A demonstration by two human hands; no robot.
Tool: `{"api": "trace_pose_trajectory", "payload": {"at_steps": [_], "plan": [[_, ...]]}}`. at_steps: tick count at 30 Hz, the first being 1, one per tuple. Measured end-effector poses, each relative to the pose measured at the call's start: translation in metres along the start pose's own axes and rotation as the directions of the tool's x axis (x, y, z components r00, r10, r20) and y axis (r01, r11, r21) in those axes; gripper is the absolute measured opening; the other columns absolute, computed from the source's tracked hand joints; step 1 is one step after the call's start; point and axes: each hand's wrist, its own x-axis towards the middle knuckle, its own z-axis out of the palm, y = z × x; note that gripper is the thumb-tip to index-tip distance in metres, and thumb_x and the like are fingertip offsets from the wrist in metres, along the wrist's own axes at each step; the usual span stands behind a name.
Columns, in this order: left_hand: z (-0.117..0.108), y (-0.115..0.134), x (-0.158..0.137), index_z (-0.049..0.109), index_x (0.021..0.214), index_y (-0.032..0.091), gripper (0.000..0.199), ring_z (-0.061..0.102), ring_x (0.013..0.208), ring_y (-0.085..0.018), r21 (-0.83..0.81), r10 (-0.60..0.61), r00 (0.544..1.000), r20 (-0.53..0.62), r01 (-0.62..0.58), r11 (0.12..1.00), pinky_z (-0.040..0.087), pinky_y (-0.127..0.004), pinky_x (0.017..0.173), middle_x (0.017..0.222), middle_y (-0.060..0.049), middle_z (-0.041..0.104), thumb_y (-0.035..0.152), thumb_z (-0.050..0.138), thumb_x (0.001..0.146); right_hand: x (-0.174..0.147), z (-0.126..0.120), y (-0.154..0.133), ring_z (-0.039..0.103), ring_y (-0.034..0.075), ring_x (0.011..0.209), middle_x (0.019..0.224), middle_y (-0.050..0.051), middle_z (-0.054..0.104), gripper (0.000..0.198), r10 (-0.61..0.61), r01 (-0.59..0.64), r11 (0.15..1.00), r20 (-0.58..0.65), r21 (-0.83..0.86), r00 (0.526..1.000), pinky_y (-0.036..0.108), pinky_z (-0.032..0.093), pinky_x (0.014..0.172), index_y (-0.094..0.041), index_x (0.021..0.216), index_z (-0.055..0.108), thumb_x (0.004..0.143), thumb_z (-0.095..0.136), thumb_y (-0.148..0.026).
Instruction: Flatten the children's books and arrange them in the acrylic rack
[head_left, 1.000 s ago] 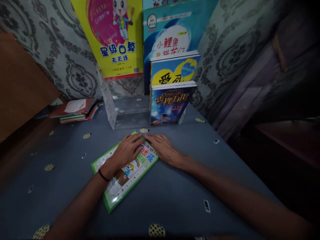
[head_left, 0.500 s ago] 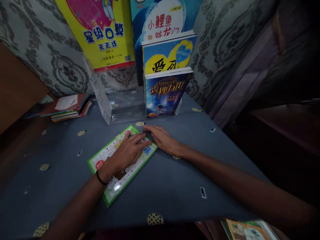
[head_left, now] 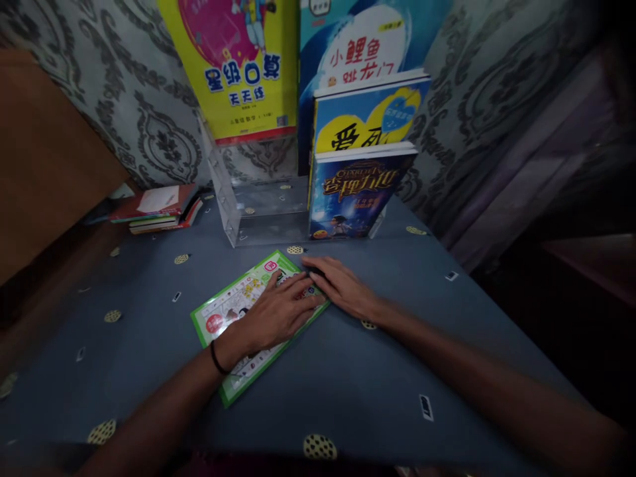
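Note:
A thin green-edged book [head_left: 268,361] with a glossy illustrated cover lies slantwise on the tablecloth. My left hand [head_left: 281,311] rests flat across its cover with fingers stretched toward the far right end, hiding much of the picture. A black band circles the left wrist. My right hand [head_left: 348,288] is at the book's right corner, palm side down, its extended fingers along the short edge and close to the left fingertips. Neither hand is wrapped round the book.
Behind the hands stands a clear tiered rack [head_left: 271,228]. It bears a yellow workbook [head_left: 243,112], a teal book [head_left: 342,40], a blue-and-yellow book [head_left: 330,119] and a dark blue book [head_left: 355,199]. A small book stack [head_left: 159,209] lies at left, near a brown panel [head_left: 50,165].
The camera view has shifted, so the table and rack appear further right. Both hands stay at the green-edged book, in nearly the same pose.

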Motion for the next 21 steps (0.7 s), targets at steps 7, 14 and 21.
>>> {"api": "trace_pose_trajectory", "payload": {"at_steps": [7, 14, 21], "plan": [[-0.01, -0.025, -0.013, 0.054, 0.139, 0.02, 0.043, 0.047, 0.142, -0.023, -0.056, -0.078, 0.996, -0.05, 0.075, 0.996, 0.038, -0.046, 0.119, 0.152, -0.012, 0.051, 0.039, 0.033, 0.108, 0.002, 0.001, -0.004, 0.059, 0.031, 0.126, 0.136, 0.013, 0.065, 0.046, -0.083, 0.088, 0.991, 0.058, -0.098, 0.995, 0.056, 0.048, 0.107, -0.024, 0.146, 0.049, 0.103, 0.041, -0.037], [-0.025, -0.057, -0.068, 0.046, 0.147, 0.021, 0.043, 0.043, 0.146, -0.022, -0.091, -0.221, 0.975, 0.039, 0.223, 0.97, 0.037, -0.043, 0.119, 0.158, -0.01, 0.046, 0.032, 0.038, 0.106, 0.001, 0.006, 0.004, 0.059, 0.031, 0.128, 0.134, 0.015, 0.067, 0.039, -0.131, 0.147, 0.979, 0.119, -0.14, 0.984, 0.056, 0.048, 0.107, -0.021, 0.132, 0.063, 0.104, 0.041, -0.037], [-0.031, -0.097, -0.132, 0.055, 0.141, 0.028, 0.039, 0.049, 0.142, -0.02, -0.396, -0.327, 0.945, -0.003, 0.299, 0.868, 0.04, -0.045, 0.118, 0.153, -0.006, 0.052, 0.03, 0.041, 0.104, 0.011, 0.003, -0.011, 0.061, 0.033, 0.126, 0.13, 0.016, 0.069, 0.033, -0.299, 0.316, 0.92, 0.105, -0.233, 0.948, 0.058, 0.049, 0.104, -0.02, 0.119, 0.072, 0.102, 0.046, -0.032]]}}
